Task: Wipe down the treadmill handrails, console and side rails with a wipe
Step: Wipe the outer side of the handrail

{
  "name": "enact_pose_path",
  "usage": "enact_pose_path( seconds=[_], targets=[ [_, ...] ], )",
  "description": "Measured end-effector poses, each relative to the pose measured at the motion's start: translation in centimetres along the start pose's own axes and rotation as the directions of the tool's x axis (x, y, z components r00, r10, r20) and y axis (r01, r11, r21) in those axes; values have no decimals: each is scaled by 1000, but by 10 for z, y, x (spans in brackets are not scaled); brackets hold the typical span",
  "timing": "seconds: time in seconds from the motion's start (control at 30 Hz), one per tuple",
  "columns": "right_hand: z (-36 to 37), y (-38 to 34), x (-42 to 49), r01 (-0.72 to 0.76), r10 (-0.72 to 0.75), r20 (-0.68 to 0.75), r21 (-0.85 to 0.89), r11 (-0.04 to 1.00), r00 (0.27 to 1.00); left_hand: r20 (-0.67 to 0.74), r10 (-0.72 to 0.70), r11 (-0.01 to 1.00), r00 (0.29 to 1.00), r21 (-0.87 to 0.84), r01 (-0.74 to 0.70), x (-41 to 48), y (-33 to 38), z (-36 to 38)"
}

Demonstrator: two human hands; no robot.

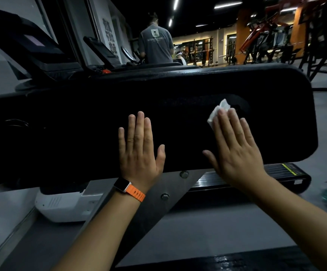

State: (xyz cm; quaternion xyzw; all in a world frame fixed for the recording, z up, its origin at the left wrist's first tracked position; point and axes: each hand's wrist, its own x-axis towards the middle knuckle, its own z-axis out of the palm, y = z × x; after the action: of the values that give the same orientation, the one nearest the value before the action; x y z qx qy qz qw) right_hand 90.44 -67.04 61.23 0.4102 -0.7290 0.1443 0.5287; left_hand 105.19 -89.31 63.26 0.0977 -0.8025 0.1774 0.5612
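Two flat hands, black panel (100,114), dim gym

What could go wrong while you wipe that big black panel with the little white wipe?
The wipe is only pressed under the flat fingers of the right hand, not gripped, so it might slip out or bunch up. The bare left hand lies flat on the black panel and may leave fresh smudges. The panel is big and dark, so spots could be missed.
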Motion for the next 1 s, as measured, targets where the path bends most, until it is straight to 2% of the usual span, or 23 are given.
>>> enact_pose_path(
  seconds=[0.1, 0.23, 0.33, 0.47, 0.63, 0.7, 0.8, 0.87, 1.0],
  targets=[
    [4, -7, -34, 90, -92, 43, 35, 995, 995, 11, 17, 1000, 1000, 11, -17, -5, -3, 0],
    [17, -6, -93, 229, -225, 179, -2, 973, 958, 24, 51, 998, 998, 27, -52, -16, -6, 3],
    [18, -8, -69, 247, -241, 138, -30, 969, 961, 25, 46, 999, 999, 18, -47, -18, -3, 5],
    [15, -25, -24, 182, -182, 71, 14, 983, 981, 16, 58, 998, 998, 22, -58, -19, -5, 6],
    [28, -16, -84, 389, -374, 220, -25, 921, 901, 6, 77, 997, 997, 20, -77, -20, -11, 7],
    [25, -19, -74, 380, -364, 199, -49, 924, 910, -2, 77, 997, 997, 18, -77, -20, -9, 8],
    [16, -35, -23, 265, -261, 90, -32, 964, 961, -10, 71, 997, 997, 23, -71, -20, -9, 10],
    [15, -40, -12, 253, -251, 81, -25, 967, 965, -13, 74, 997, 997, 21, -74, -20, -10, 9],
    [26, -28, -63, 448, -429, 221, -45, 893, 876, 4, 96, 995, 995, 25, -96, -20, -14, 7]
  ],
)
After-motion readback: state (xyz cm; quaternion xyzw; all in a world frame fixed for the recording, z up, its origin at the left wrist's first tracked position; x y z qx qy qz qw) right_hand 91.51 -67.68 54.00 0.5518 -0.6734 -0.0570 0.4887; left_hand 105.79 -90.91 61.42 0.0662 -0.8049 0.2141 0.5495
